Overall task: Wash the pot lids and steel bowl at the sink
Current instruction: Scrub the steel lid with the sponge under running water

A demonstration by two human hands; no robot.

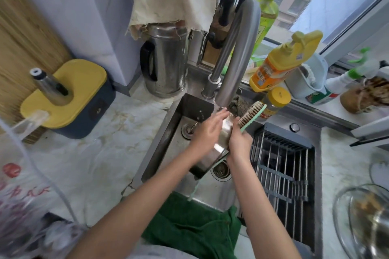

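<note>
Over the sink: our left hand flat-fingered on the steel bowl; right hand grips brush, perhaps bowl too.

Over the sink, both hands hold a shiny steel piece tilted beneath the faucet – whether it is the bowl or a lid cannot be told. The left hand lies flat against its curved side, fingers straight. The right hand grips a green-handled brush, bristles up beside the spout and the long handle trailing down past the drain. A wire rack fills the basin to the right – a green towel drapes the front edge. A glass lid lies on the counter at far right.
</note>
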